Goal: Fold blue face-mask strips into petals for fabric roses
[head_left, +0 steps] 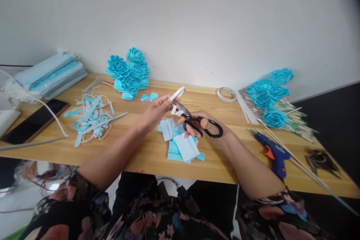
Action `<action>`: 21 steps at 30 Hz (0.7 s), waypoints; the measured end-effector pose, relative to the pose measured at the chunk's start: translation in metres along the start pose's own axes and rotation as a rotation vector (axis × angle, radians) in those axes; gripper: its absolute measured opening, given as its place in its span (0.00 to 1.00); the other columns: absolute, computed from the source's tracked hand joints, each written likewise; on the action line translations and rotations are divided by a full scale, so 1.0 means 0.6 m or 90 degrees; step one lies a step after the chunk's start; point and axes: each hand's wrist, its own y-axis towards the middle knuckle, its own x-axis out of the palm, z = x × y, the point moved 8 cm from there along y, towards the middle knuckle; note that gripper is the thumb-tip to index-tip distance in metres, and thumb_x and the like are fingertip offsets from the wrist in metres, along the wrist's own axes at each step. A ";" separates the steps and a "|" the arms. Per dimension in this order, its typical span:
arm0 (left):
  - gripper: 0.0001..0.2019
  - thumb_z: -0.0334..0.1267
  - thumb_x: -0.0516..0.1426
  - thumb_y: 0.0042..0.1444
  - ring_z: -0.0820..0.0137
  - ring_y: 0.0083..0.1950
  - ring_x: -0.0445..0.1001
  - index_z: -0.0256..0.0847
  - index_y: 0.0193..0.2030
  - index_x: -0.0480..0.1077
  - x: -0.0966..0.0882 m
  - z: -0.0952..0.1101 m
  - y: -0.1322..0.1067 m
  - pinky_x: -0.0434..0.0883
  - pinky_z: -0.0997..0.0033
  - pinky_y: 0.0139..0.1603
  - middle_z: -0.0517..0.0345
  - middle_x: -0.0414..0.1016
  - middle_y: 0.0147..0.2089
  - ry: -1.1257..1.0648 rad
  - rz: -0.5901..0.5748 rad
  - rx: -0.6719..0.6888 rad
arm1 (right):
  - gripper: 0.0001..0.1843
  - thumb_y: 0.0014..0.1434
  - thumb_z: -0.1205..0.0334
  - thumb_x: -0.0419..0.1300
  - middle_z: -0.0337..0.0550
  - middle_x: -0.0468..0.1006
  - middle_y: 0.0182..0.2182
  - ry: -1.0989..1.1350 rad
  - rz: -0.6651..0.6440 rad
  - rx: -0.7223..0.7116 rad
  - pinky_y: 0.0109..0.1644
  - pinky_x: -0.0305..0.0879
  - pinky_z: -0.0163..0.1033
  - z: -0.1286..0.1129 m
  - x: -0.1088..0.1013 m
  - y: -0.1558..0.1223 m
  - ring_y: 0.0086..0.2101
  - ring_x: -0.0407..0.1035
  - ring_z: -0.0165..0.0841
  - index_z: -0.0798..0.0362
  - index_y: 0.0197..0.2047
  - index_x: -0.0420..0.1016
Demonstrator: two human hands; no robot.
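Near the middle of the wooden table, my left hand [158, 110] pinches a narrow white strip [177, 93] that curves up in a loop. My right hand [203, 118] is closed around black-handled scissors [185, 112]; their blades point up-left towards my left fingers. Small white pieces [176, 110] show beside the blades; I cannot tell whether they are loose or still joined to the strip. Below both hands lies a loose pile of pale blue fabric rectangles [185, 147], with brighter blue ones among them.
Left are blue fabric scraps [91, 116], a phone [35, 122] and stacked face masks [50, 73]. Blue fabric roses [129, 73] stand at the back, more roses [267, 92] at right. A tape roll [226, 94], a blue glue gun [271, 152] and a white cable [36, 97] lie around.
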 end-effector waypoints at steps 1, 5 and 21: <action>0.20 0.54 0.65 0.53 0.70 0.33 0.74 0.37 0.40 0.77 -0.003 0.002 0.001 0.69 0.69 0.38 0.55 0.77 0.31 -0.007 0.012 0.000 | 0.44 0.56 0.30 0.57 0.36 0.71 0.25 -0.002 -0.010 0.006 0.45 0.76 0.47 0.001 0.001 0.000 0.21 0.60 0.22 0.62 0.56 0.74; 0.19 0.53 0.63 0.55 0.72 0.31 0.71 0.37 0.41 0.77 -0.007 0.007 0.003 0.67 0.70 0.36 0.57 0.75 0.31 -0.019 0.027 0.017 | 0.44 0.56 0.30 0.57 0.43 0.75 0.29 -0.045 -0.013 0.013 0.41 0.74 0.42 -0.001 -0.006 -0.003 0.25 0.67 0.27 0.63 0.57 0.73; 0.20 0.56 0.66 0.50 0.63 0.42 0.75 0.40 0.39 0.82 0.003 0.001 -0.004 0.67 0.63 0.51 0.53 0.80 0.34 0.075 -0.015 0.016 | 0.37 0.63 0.35 0.52 0.43 0.75 0.26 -0.079 0.049 0.008 0.24 0.58 0.32 -0.003 -0.017 0.000 0.20 0.60 0.24 0.63 0.54 0.75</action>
